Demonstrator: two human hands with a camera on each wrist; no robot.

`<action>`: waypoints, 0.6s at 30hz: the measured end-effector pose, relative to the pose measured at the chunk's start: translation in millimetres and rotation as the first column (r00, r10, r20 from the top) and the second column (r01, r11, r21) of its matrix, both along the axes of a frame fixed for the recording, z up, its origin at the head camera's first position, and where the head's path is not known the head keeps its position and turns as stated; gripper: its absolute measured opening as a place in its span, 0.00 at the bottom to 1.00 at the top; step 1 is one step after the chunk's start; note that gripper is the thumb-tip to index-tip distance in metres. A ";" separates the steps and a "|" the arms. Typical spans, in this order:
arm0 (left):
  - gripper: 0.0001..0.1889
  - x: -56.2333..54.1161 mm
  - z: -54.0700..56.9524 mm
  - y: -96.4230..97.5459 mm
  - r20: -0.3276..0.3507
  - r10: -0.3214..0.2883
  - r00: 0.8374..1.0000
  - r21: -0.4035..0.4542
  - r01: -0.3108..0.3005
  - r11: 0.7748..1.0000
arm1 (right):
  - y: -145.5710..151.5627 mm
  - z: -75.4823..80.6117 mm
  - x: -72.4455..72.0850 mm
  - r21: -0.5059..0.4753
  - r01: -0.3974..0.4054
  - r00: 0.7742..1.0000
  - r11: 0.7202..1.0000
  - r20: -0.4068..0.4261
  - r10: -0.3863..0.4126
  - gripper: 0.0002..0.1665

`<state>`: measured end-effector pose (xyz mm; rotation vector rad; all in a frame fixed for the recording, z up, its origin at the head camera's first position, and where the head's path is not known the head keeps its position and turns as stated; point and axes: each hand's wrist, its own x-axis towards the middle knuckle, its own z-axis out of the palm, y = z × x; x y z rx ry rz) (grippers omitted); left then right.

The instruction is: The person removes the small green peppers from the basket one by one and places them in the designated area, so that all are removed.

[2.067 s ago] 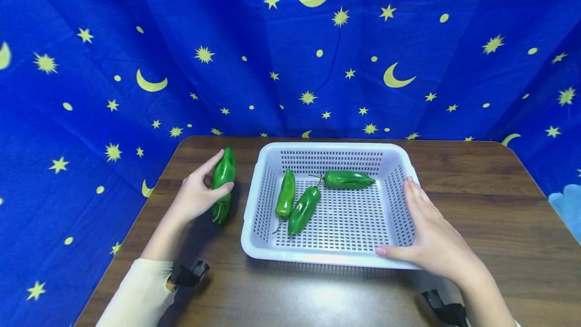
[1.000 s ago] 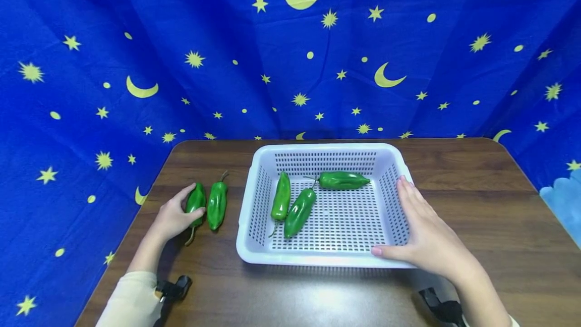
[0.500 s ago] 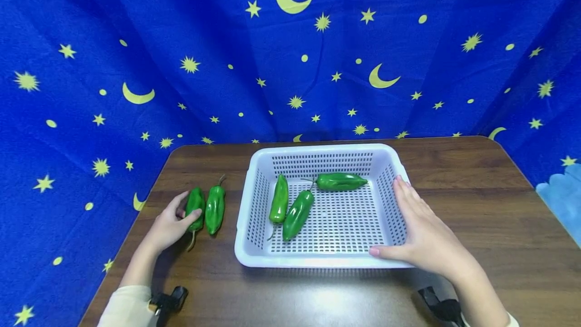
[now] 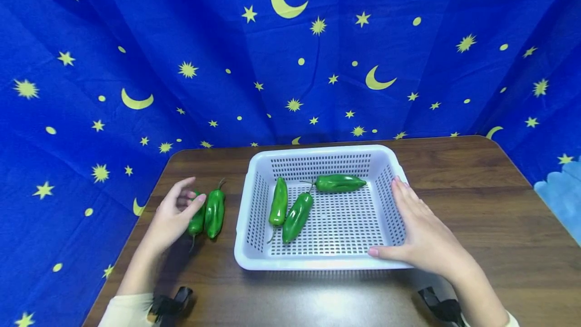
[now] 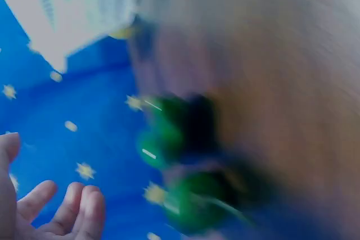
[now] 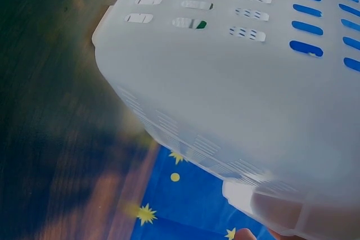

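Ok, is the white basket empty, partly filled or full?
Partly filled: in the head view, three green peppers lie inside the white basket, and much of its bottom shows bare.

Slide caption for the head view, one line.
Left hand by two glossy green peppers; right hand on white perforated plastic basket holding three more peppers.

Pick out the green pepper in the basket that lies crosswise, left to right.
The rightmost green pepper in the white basket, its stem pointing left. The leftmost pepper and middle pepper there run more front to back.
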<state>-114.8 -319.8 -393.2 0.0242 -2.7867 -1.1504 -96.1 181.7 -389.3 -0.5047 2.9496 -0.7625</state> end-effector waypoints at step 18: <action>0.35 -33.3 97.0 104.4 -0.268 -0.354 0.896 0.272 0.423 0.864 | -0.2 -1.7 -0.6 0.000 0.004 1.000 1.000 0.002 -0.004 0.85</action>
